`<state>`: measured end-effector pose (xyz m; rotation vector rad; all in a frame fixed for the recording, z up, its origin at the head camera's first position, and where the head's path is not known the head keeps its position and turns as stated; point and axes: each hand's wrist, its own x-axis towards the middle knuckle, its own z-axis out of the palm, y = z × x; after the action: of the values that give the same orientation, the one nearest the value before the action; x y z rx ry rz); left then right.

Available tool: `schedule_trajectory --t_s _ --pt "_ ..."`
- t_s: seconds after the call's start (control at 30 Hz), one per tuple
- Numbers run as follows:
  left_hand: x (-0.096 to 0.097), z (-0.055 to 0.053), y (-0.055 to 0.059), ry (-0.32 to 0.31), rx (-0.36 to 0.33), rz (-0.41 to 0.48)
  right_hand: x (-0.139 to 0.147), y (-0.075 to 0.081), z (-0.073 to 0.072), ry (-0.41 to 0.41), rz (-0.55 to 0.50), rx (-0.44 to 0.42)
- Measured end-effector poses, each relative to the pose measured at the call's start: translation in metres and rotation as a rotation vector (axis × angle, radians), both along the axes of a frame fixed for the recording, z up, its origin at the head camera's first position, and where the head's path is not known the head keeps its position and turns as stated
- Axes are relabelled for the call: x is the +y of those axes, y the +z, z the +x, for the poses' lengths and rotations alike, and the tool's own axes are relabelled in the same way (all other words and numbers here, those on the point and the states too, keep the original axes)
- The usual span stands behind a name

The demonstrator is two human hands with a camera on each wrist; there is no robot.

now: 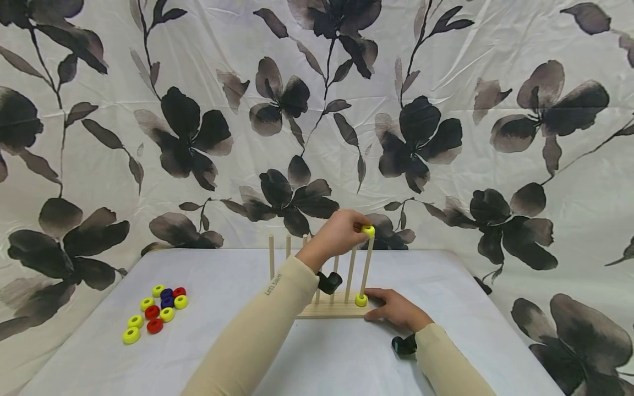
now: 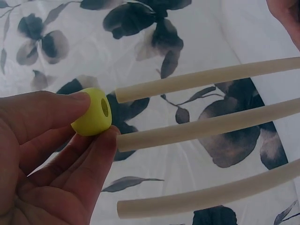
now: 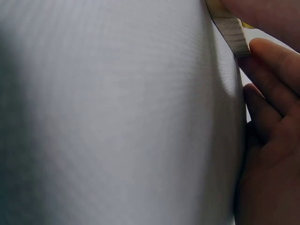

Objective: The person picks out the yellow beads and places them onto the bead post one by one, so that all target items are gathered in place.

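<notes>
My left hand (image 1: pixel 340 235) pinches a yellow bead (image 2: pixel 93 121) between thumb and fingers, over the top of the rightmost wooden peg (image 1: pixel 367 267). In the left wrist view the bead's hole faces the peg tips, with a small gap between. Several upright pegs rise from a wooden base (image 1: pixel 332 313); my left forearm hides part of them. Another yellow bead (image 1: pixel 361 300) sits at the foot of the rightmost peg. Low on the table, my right hand (image 1: pixel 393 308) holds the right end of the base, thumb at the front and fingers behind.
Loose yellow, red and dark blue beads (image 1: pixel 154 325) lie grouped on the left of the white-covered table (image 1: pixel 218 330). Behind the table hangs a floral cloth (image 1: pixel 346 137). Each wrist carries a small black camera (image 1: pixel 404 345).
</notes>
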<state>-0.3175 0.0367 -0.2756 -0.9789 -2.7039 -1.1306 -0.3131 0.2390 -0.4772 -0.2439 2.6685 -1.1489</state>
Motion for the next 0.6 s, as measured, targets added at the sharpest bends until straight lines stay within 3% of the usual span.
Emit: schedule_trajectory --t_s 0.6 --pt "0.013 -0.004 -0.006 0.020 0.041 -0.022 0.000 0.000 0.001 0.004 0.008 0.008"
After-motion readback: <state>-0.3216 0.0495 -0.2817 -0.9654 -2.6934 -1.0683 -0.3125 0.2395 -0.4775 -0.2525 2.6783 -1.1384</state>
